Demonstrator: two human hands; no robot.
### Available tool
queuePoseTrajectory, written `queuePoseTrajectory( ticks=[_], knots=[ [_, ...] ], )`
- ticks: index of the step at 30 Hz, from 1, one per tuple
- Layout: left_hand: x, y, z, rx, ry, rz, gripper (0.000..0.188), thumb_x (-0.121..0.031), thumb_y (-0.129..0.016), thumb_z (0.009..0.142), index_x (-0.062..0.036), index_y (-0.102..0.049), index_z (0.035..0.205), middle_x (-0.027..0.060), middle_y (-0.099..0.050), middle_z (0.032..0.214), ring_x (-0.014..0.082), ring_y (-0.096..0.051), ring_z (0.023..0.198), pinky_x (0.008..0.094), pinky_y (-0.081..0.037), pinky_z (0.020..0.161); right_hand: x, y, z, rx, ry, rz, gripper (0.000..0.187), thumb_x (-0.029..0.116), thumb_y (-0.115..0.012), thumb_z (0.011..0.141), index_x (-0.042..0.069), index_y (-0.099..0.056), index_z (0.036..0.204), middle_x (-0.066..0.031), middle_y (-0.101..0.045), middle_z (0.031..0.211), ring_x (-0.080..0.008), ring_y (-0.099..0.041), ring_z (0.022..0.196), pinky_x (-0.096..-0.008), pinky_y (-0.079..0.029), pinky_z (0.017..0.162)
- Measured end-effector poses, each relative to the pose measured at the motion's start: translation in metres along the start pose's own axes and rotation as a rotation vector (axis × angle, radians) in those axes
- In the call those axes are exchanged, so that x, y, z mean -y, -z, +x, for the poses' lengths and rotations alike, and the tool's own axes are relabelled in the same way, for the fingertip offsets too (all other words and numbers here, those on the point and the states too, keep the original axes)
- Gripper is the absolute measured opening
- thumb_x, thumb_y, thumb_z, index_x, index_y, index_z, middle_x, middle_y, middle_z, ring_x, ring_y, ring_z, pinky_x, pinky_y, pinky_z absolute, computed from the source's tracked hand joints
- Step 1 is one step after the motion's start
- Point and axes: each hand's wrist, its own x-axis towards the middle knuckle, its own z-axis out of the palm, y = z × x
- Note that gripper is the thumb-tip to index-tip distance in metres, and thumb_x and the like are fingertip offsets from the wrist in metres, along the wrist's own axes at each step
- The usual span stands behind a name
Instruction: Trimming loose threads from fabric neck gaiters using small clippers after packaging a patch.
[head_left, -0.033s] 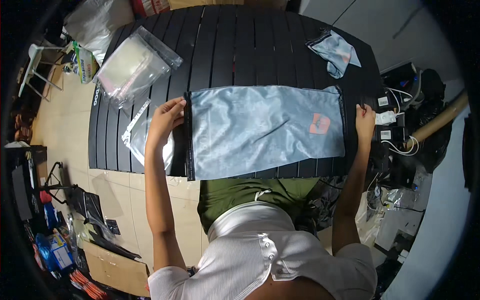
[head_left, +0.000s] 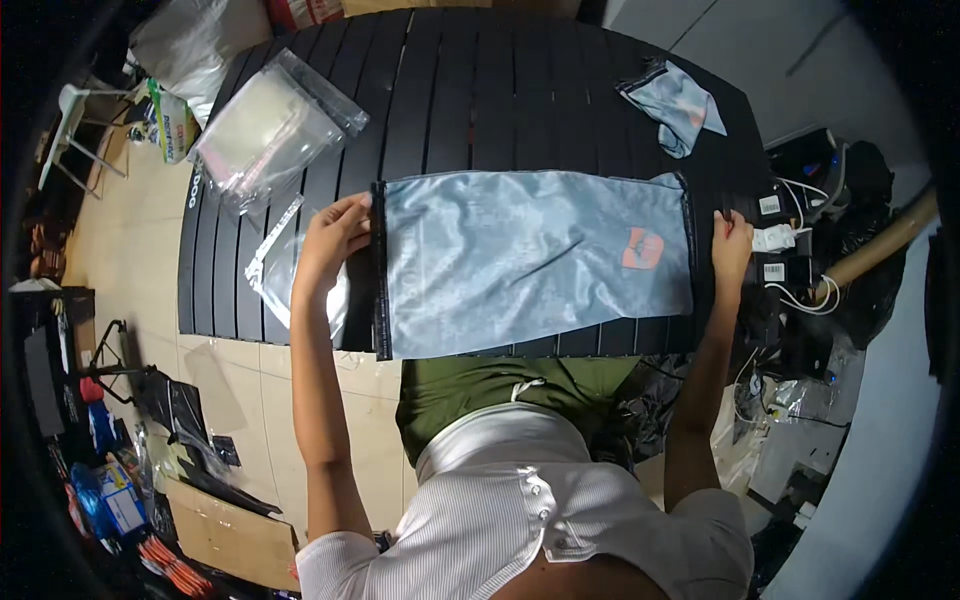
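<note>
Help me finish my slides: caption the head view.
A blue cloth lies on a black table, left hand at one end, right hand beyond the other.

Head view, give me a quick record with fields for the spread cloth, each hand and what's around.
Spread cloth: light blue, pink patch near right end
Surface: black slatted table
Left hand: at spread cloth's black left edge
Right hand: beyond its right end, apart; grip unclear
Far right: crumpled cloth
Far left: clear bags
</note>
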Motion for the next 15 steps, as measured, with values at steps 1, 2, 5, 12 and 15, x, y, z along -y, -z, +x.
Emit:
queuePoseTrajectory(
  ticks=[1,2,5,12,15],
  knots=[
    [0.000,0.003,-0.002,0.002,-0.008,-0.062,0.023,-0.031,-0.057,0.085,-0.0088,-0.060,0.090,-0.0066,-0.052,0.072,0.0037,-0.051,0.068,0.0204,-0.042,0.066,0.005,0.001,-0.003,0.012,0.011,0.009,0.031,0.027,-0.056,0.083,-0.003,-0.060,0.093,-0.0175,-0.055,0.081,-0.0332,-0.053,0.081,-0.0385,-0.043,0.072],
    [0.000,0.006,-0.003,0.012,0.023,-0.089,0.030,-0.034,-0.053,0.086,-0.0066,-0.061,0.095,-0.0043,-0.054,0.075,0.0065,-0.053,0.070,0.0226,-0.043,0.069,0.010,0.002,-0.005,0.010,0.007,-0.103,0.032,0.028,-0.056,0.084,-0.002,-0.060,0.095,-0.0179,-0.055,0.082,-0.0337,-0.052,0.082,-0.0387,-0.042,0.073],
    [0.004,0.007,0.000,0.027,0.055,-0.225,0.036,-0.035,-0.049,0.089,-0.0038,-0.058,0.105,-0.0022,-0.056,0.077,0.0090,-0.054,0.074,0.0219,-0.043,0.067,0.010,0.000,-0.013,-0.072,0.035,-0.275,0.034,0.031,-0.052,0.085,0.003,-0.061,0.103,-0.0175,-0.055,0.084,-0.0338,-0.052,0.083,-0.0409,-0.042,0.074],
    [0.012,0.010,-0.003,0.071,0.085,-0.372,0.036,-0.034,-0.047,0.089,-0.0023,-0.059,0.102,0.0014,-0.062,0.084,0.0114,-0.058,0.078,0.0240,-0.045,0.074,0.010,-0.016,-0.015,-0.013,0.050,-0.402,0.036,0.036,-0.048,0.088,0.006,-0.061,0.104,-0.0165,-0.055,0.086,-0.0340,-0.052,0.083,-0.0416,-0.043,0.071],
    [0.013,0.010,-0.003,0.061,0.097,-0.353,0.036,-0.034,-0.047,0.090,-0.0035,-0.058,0.106,0.0001,-0.063,0.087,0.0097,-0.058,0.075,0.0226,-0.045,0.072,0.028,-0.012,-0.016,-0.198,0.124,-0.467,0.037,0.041,-0.047,0.087,0.010,-0.064,0.098,-0.0154,-0.056,0.087,-0.0355,-0.053,0.079,-0.0427,-0.044,0.067]
  ],
)
